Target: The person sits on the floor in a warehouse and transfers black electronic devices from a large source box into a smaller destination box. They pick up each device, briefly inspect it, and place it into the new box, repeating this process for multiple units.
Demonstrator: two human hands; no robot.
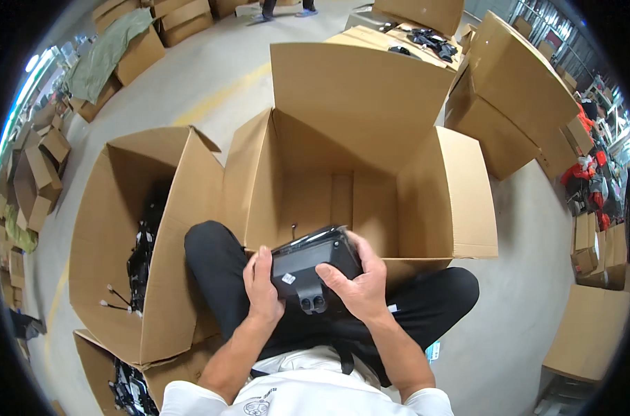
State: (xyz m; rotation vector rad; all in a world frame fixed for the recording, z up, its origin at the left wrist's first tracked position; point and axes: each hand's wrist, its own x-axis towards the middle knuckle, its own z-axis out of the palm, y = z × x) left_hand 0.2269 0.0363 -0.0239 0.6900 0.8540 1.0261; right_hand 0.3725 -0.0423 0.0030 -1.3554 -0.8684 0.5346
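Both my hands hold a black plastic device (308, 262) above my lap, in front of the large cardboard box. It is a boxy housing with a glossy far edge, a small white sticker and a tab with two round openings on its near side. My left hand (262, 288) grips its left end, fingers along the side. My right hand (362, 281) wraps round the right end, with the thumb lying on the upper face. What kind of device it is I cannot make out. A short thin cable end stands up just behind it.
Beyond my knees the big cardboard box (259, 187) stands with flaps raised. On the left, another carton (96, 256) contains black parts with cables (141, 263); a third carton (89, 360) holds more parts. Large cartons (495, 125) stand at the right. Someone's feet (306, 12) show far back.
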